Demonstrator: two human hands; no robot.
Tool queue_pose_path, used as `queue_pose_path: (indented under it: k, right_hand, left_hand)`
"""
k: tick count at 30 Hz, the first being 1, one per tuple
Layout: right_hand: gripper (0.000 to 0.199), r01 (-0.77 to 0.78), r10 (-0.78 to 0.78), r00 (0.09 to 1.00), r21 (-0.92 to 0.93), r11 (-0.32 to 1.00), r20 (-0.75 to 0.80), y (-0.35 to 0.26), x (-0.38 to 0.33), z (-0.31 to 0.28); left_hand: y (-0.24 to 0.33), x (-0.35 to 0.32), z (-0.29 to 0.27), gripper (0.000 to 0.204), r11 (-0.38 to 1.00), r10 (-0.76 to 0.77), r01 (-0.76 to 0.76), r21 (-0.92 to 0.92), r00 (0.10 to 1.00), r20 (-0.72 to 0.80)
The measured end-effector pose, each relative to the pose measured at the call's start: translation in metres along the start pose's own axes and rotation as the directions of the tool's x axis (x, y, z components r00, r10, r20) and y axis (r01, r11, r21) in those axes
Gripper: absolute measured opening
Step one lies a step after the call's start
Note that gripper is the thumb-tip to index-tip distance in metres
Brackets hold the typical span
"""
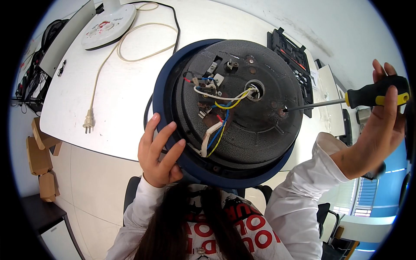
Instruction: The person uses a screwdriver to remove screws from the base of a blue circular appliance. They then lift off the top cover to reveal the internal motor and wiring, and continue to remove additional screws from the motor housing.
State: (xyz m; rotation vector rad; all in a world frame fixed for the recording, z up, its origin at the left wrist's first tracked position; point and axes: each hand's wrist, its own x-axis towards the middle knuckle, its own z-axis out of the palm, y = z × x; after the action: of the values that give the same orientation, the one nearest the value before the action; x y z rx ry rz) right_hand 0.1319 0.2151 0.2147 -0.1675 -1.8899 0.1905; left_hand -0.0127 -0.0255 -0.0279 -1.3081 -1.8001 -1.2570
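Note:
A round appliance base with a blue rim [167, 86] sits at the table's near edge, its dark metal underside [255, 138] facing up. White, yellow, blue and red wires [227, 104] run across it to a round hole and small terminals. My left hand [160, 151] rests against the near-left rim, fingers spread. My right hand [383, 117] is wrapped round the black-and-yellow handle of a screwdriver [323, 104]. The screwdriver's tip meets a rusty spot on the right side of the metal underside. The rim hides what lies beneath the appliance.
Behind the appliance on the right lies an open black tool case [290, 54]. A beige cord with a plug [88, 119] loops across the white table [69, 99]. At the far left stands a round white stand base [106, 28]. Cardboard boxes [39, 156] are on the floor.

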Motion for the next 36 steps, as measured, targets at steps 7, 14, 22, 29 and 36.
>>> queue_pose_path:
  k: [7, 14, 22, 29, 36]
  right_hand:
    - [0.036, 0.062, -0.089, 0.961, 0.107, 0.992, 0.263, 0.005, 0.013, -0.01]
    - [0.052, 0.21, -0.168, 0.976, -0.37, 0.905, 0.141, 0.011, 0.012, -0.03]
    - [0.062, -0.009, -0.186, 0.868, 0.39, 0.921, 0.461, 0.0, 0.041, -0.022]
    - [0.036, 0.267, -0.21, 0.805, -0.024, 0.963, 0.555, -0.008, 0.055, -0.039]
    - [0.028, 0.026, 0.091, 0.71, -0.156, 0.987, 0.699, -0.033, 0.061, -0.054]
  left_hand:
    - [0.0, -0.002, 0.0, 0.032, 1.0, -0.001, 0.001, 0.006, 1.0, -0.003]
    - [-0.001, 0.0, -0.001, 0.032, 1.0, 0.0, 0.0, 0.006, 1.0, 0.009]
    - [-0.001, 0.0, -0.001, 0.032, 1.0, 0.005, -0.005, 0.005, 1.0, 0.013]
    - [-0.002, -0.001, 0.0, 0.034, 1.0, 0.003, -0.003, -0.016, 1.0, 0.006]
    - [-0.004, -0.003, -0.001, 0.031, 1.0, 0.004, -0.004, -0.001, 1.0, -0.002]
